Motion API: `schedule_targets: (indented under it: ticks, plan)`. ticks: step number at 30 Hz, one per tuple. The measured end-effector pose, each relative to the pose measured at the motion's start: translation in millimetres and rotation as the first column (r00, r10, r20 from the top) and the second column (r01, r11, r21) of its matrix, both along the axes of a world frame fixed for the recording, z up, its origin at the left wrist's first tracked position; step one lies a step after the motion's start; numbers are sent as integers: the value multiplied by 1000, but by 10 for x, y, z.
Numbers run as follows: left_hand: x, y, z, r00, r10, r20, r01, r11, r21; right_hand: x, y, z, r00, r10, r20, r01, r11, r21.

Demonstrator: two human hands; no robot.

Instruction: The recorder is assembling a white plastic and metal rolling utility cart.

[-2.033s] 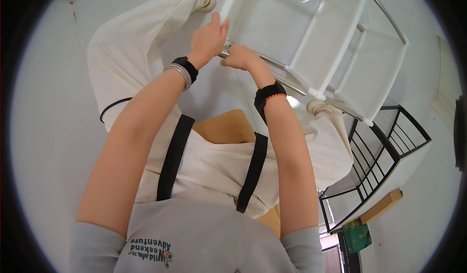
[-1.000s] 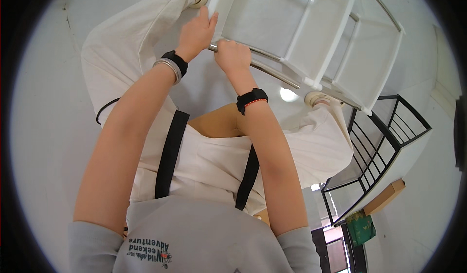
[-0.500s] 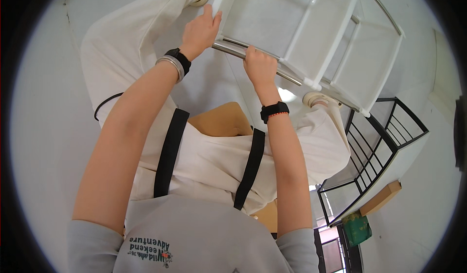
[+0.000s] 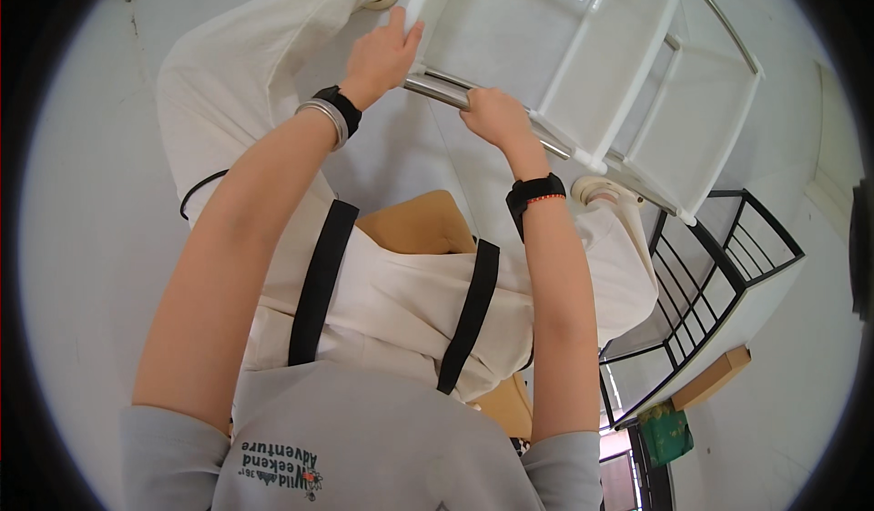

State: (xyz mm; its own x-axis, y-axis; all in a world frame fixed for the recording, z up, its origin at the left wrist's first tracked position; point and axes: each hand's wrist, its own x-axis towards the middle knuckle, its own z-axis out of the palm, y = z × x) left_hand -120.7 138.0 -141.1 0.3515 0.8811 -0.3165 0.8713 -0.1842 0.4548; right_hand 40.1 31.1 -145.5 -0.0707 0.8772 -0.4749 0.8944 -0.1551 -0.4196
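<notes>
A white plastic shelf rack (image 4: 605,56) with shiny metal tubes lies tilted on its side in front of me. My left hand (image 4: 381,56) is closed on the white edge at the rack's left end, its thumb and a finger showing at the rim. Farther right, my right hand (image 4: 496,117) has its fingers wrapped round a metal tube (image 4: 435,91) along the rack's near side. The fingertips of the right hand are hidden. Both wrists carry dark bands.
Between my legs is a tan seat (image 4: 421,222). A black metal frame rack (image 4: 696,283) stands to the right, with a brown cardboard box (image 4: 712,378) and a green package (image 4: 666,435) beside it. My shoes (image 4: 605,190) rest on the pale floor near the white rack.
My right wrist has bent and its forearm has swung a little to the right, while the hand stays on the tube. The rack appears slightly lower and farther right in view.
</notes>
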Motion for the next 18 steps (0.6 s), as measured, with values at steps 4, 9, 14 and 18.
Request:
schedule_targets:
  ticks: [4,9,14,18]
  plan:
    - [28,-7,-22,1000,1,-13,-1,1000,-1,63,51,-28,995,25,-95,-36,993,-115]
    - [-12,-9,-65,1000,14,-10,-14,1000,20,-44,-135,16,998,-35,54,30,995,100]
    - [3,-2,-56,1000,-3,1,3,1000,17,19,-405,-51,959,-178,221,79,915,395]
    - [-49,48,-81,998,23,-55,-21,999,37,-88,-350,34,960,-177,217,98,939,331]
